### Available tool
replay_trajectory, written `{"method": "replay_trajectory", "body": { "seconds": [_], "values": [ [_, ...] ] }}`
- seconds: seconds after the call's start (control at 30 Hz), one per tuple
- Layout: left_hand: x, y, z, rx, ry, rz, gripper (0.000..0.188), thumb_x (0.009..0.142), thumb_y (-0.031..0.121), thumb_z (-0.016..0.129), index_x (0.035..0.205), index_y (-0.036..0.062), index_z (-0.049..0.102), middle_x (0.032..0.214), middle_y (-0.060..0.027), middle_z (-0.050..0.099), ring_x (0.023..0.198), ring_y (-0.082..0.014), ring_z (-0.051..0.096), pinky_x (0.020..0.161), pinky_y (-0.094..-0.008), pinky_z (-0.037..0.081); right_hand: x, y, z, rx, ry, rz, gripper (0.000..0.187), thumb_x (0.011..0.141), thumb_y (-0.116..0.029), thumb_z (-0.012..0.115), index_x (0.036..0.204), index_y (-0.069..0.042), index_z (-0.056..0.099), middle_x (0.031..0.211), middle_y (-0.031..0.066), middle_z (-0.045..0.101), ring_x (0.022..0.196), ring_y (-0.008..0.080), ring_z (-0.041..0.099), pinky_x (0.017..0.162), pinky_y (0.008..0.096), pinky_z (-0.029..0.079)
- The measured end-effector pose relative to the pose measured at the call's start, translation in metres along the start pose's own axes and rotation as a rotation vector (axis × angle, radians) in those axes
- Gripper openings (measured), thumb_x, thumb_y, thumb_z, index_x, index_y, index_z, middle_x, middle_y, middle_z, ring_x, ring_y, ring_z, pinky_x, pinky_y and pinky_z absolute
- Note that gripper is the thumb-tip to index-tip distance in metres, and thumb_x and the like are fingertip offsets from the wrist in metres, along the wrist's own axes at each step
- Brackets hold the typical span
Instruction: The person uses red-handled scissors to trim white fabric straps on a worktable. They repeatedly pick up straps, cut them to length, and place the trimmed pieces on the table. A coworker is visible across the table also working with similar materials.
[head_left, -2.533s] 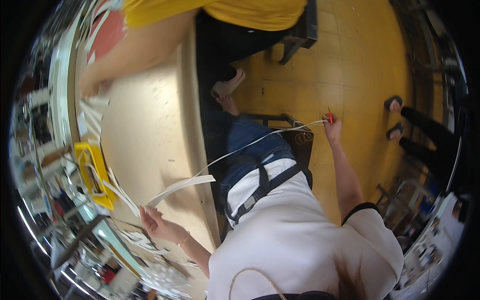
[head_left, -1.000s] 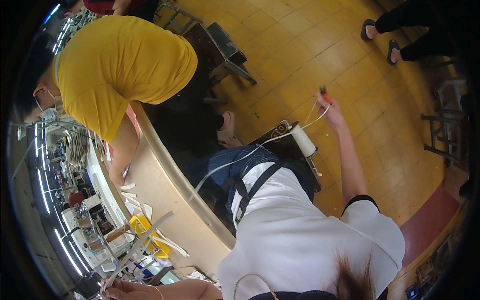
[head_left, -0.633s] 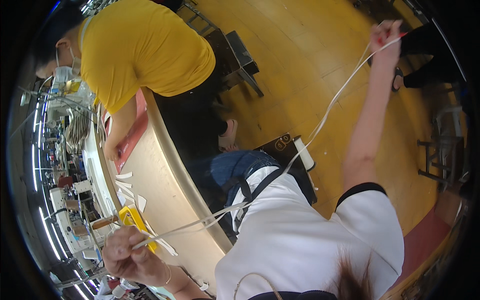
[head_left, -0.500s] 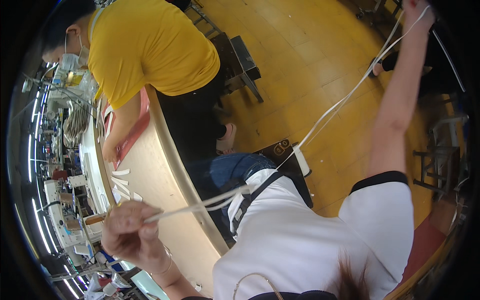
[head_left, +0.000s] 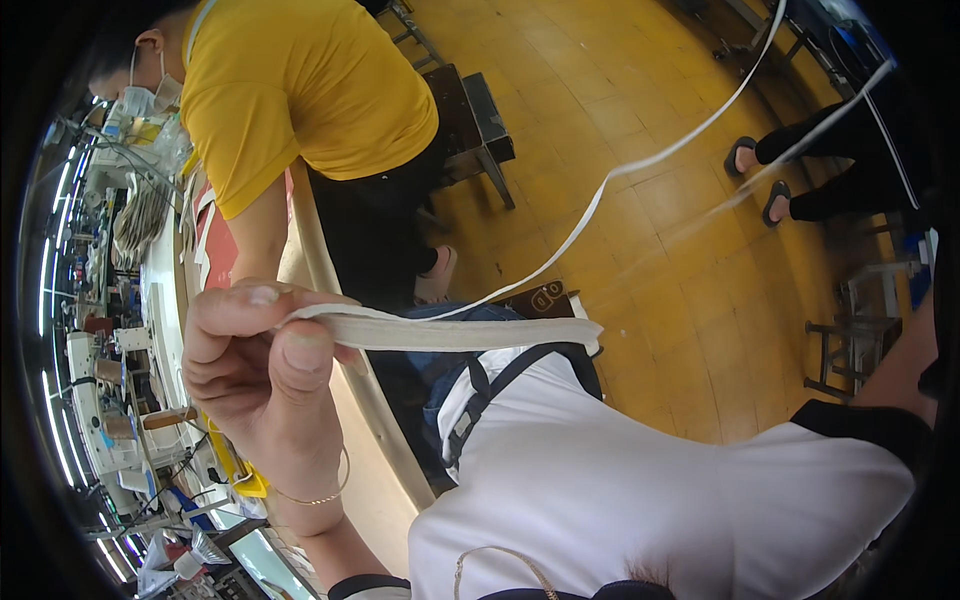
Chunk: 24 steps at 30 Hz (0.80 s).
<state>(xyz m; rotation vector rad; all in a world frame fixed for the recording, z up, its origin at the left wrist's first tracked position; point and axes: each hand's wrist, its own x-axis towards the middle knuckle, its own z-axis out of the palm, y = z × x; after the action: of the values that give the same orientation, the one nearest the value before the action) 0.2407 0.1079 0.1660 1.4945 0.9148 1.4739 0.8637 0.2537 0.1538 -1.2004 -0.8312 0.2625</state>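
At the left, my left hand [head_left: 265, 375] is raised, with thumb and fingers pinched on white fabric tape [head_left: 455, 335]. One wide, flat length of the tape sticks out to the right and ends over my waist. A long, narrow strand [head_left: 600, 195] runs from the same pinch up to the top right edge. Another pale strand [head_left: 830, 120], smeared by motion, slants across the upper right. My right forearm [head_left: 905, 355] shows at the right edge; its hand lies outside the picture.
A co-worker in a yellow shirt [head_left: 320, 90] leans over the long table [head_left: 375, 450] at the left, where a red sheet [head_left: 218, 240] lies. Behind are sewing machines [head_left: 115, 430]. A dark stool [head_left: 480, 120] stands on the floor; another person's feet [head_left: 775, 200] show at right.
My right arm has swung down and outward, taking the right hand out of view. The strands, earlier stretched up to that hand, now curve apart. My left hand has risen slightly, still pinching the tape.
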Motion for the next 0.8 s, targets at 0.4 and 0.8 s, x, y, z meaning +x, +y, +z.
{"method": "replay_trajectory", "body": {
  "seconds": [0.4, 0.8],
  "values": [
    [0.022, -0.042, 0.005, 0.165, -0.145, -0.209, 0.019, 0.087, 0.005, 0.075, 0.1, -0.003, 0.064, 0.087, -0.0098, 0.069, 0.071, -0.0105, 0.063, 0.064, -0.0214, 0.052, 0.019, 0.129, -0.144, -0.696, -0.24, 0.629, 0.029, 0.085, -0.047, 0.072, 0.093, -0.019, 0.069, 0.079, -0.0089, 0.063, 0.052, 0.0007, 0.042, 0.048, 0.0173, 0.036],
    [0.043, -0.091, 0.032, 0.242, -0.224, -0.316, 0.016, 0.088, 0.004, 0.073, 0.101, -0.0037, 0.066, 0.084, -0.0092, 0.069, 0.067, -0.0095, 0.063, 0.059, -0.0214, 0.053, -0.154, 0.319, -0.165, -1.211, -0.059, 0.395, 0.067, 0.073, -0.062, 0.075, 0.086, 0.003, 0.068, 0.09, 0.0204, 0.071, 0.083, 0.0304, 0.069, 0.067, 0.042, 0.051]
  ]
}}
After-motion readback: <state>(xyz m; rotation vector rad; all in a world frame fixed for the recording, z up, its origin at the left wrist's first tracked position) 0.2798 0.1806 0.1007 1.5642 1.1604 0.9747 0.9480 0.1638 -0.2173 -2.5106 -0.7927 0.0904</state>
